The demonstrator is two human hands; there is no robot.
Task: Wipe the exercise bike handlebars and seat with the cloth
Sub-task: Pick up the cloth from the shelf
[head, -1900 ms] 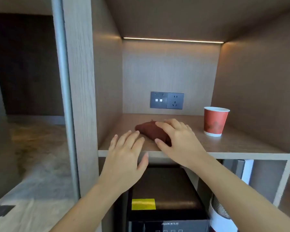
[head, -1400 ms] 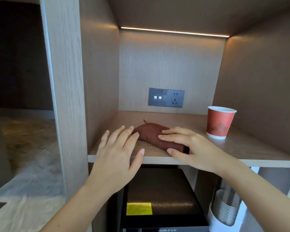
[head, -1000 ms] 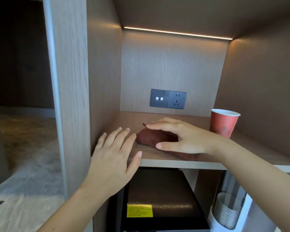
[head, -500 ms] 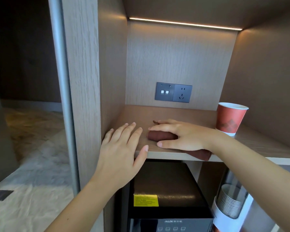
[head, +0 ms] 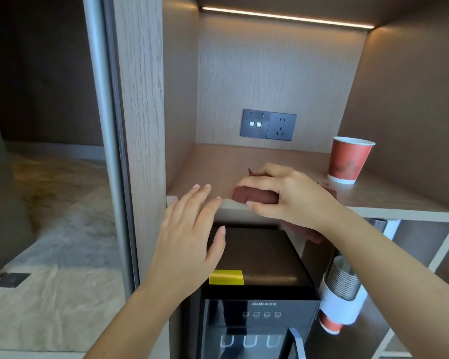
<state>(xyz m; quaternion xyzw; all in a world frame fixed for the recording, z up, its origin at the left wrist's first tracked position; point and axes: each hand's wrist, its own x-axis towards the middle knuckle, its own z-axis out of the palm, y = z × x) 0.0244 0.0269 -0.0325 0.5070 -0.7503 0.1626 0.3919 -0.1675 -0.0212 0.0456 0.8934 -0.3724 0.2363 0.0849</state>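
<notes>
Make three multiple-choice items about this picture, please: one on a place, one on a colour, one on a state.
1. Where does the red paper cup stand?
A. on the wooden shelf, right side
B. on the black appliance
C. on the floor

2. What colour is the sticker on the black appliance?
A. green
B. yellow
C. white

3. What is the right hand doing?
A. resting flat and empty
B. holding the cup
C. gripping the dark red cloth

Key: 1 A, the cup sits on the shelf near the right wall. 2 B, the sticker is yellow. 3 C, fingers close around the rolled cloth, while the left hand is open.
</notes>
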